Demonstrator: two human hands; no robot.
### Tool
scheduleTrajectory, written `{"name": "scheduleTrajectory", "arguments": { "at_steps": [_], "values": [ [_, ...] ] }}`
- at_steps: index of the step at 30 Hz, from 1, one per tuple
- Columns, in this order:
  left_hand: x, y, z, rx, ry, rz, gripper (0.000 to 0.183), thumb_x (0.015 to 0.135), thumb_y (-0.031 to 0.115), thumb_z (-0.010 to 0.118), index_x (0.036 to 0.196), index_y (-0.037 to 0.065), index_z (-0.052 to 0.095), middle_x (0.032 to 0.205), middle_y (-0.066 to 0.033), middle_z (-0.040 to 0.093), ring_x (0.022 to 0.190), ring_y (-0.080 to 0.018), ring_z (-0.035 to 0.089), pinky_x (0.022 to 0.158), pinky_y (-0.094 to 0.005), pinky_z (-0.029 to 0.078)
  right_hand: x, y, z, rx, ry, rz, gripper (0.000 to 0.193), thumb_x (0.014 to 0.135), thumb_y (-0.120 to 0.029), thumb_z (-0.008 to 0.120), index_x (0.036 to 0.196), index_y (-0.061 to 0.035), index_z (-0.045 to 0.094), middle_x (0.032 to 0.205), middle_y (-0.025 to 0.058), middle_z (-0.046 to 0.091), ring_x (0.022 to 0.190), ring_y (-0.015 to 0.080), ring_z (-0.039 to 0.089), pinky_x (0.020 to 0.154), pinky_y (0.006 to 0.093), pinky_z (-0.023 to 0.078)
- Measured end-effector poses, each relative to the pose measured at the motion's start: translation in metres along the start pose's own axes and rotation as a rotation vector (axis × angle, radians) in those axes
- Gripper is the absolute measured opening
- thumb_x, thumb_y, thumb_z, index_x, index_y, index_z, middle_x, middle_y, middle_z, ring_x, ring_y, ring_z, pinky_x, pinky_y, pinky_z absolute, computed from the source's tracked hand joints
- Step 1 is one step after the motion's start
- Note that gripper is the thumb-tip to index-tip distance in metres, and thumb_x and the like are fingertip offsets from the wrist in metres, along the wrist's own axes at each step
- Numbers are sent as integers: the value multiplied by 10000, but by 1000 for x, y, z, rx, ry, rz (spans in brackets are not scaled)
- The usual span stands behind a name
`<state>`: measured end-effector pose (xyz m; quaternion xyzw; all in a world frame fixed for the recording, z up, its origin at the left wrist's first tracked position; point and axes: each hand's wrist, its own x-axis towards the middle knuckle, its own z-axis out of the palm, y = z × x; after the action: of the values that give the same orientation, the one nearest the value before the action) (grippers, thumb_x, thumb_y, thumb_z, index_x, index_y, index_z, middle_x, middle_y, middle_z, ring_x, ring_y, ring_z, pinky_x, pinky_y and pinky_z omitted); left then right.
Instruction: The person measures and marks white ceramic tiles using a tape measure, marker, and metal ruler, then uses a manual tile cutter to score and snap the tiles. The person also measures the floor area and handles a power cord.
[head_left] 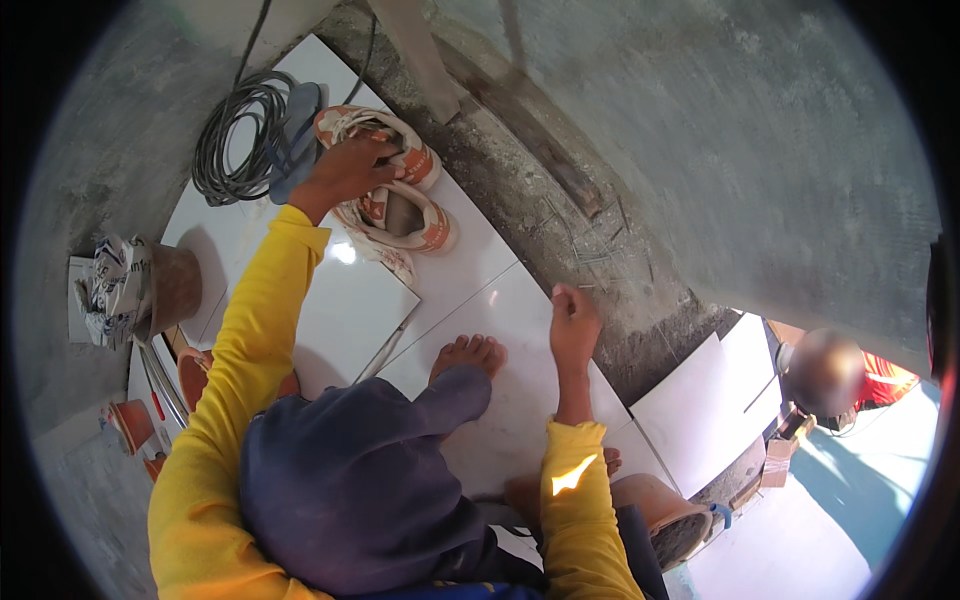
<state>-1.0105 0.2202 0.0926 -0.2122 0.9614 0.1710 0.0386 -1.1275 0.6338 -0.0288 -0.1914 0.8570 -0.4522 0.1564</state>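
A pair of orange-and-white shoes (425,232) rests on the white floor tiles (345,310), far and left of centre. My left hand (350,172) reaches over them, its fingers curled at the collars between the two shoes. Beside that hand lies a grey-blue flip-flop (297,140). My right hand (576,328) is raised over the tile edge near the middle, fingers curled in and nothing seen in them. Yellow sleeves cover both my arms. Below, my bare foot (468,358) stands on a tile, under a dark blue trouser leg.
A coiled grey cable (235,130) lies at far left. Near the left wall stands a brown bucket (175,285) with a bag. Rough mortar (600,240) and a wooden board (530,135) run along the right wall. Another bucket (660,505) is by my right arm. Another person (882,382) is at far right.
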Motion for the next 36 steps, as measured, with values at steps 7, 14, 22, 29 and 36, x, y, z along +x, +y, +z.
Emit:
{"name": "scheduleTrajectory", "arguments": {
  "at_steps": [7, 14, 22, 29, 36],
  "values": [
    [15, 93, 17, -250, 345, 88, 259, 958, 299, 715, 1061, 67, 765, 1023, -167, 754, 973, -368, 722, 850, -458, 554, 77, 5, 1, -393, 101, -29, 202, 992, -176, 678, 1120, -47, 766, 1068, 194, 749, 963, 399, 736, 854, 501, 578],
    [58, 159, 143, -319, -146, -1, 240, 939, 322, 744, 1004, 92, 766, 924, -160, 738, 967, -376, 717, 862, -490, 551, 89, -1, 23, -618, 1, -63, 142, 991, -159, 671, 1073, -53, 716, 1064, 162, 680, 953, 413, 720, 833, 524, 592],
    [82, 175, 192, -128, -163, -79, 235, 912, 321, 769, 964, 92, 774, 1043, -169, 745, 1038, -397, 709, 932, -503, 557, 51, 35, -13, -450, 134, -38, 173, 975, -100, 669, 1133, -39, 705, 1091, 204, 670, 1010, 423, 681, 856, 513, 566],
    [82, 177, 173, -83, -137, 162, 122, 878, 127, 716, 983, 75, 753, 1046, -120, 746, 1116, -351, 680, 917, -461, 589, 40, 57, -39, -451, 4, -84, 199, 945, -79, 702, 1123, 6, 727, 1129, 212, 674, 1054, 434, 668, 912, 502, 538],
    [87, 166, 192, -150, 40, 540, 144, 818, 62, 688, 940, 108, 751, 1080, -68, 705, 1131, -315, 647, 926, -420, 587, 46, 43, -42, -558, -59, -90, 159, 924, -57, 699, 1071, 0, 717, 1073, 216, 664, 1006, 430, 677, 875, 509, 551]
  ]
}}
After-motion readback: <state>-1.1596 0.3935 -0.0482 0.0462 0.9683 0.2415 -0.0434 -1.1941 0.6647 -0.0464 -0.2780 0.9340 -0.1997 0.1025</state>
